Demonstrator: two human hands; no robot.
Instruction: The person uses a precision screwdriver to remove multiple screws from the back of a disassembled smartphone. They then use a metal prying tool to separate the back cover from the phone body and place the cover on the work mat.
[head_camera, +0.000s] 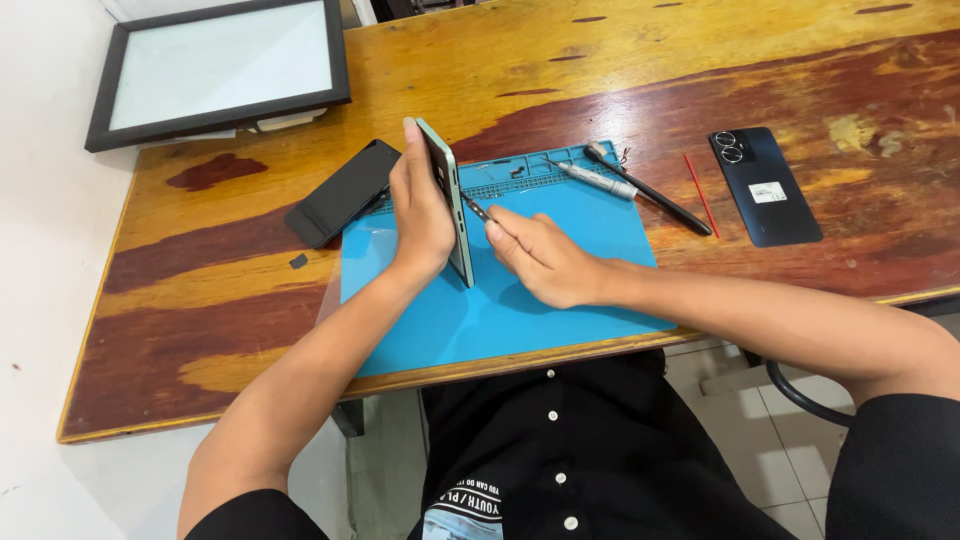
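My left hand (422, 205) grips a pale green phone (447, 195) stood on its long edge on the blue work mat (520, 300). My right hand (540, 255) pinches a thin dark tool (476, 208) whose tip touches the phone's side edge. The phone's screen side is hidden behind my left palm.
A black phone (345, 192) lies at the mat's left corner, a small black chip (299, 261) near it. A silver screwdriver (597, 180), a black brush-like tool (650, 202), a red stick (701, 194) and a dark phone back cover (765, 185) lie right. A framed panel (220, 65) sits far left.
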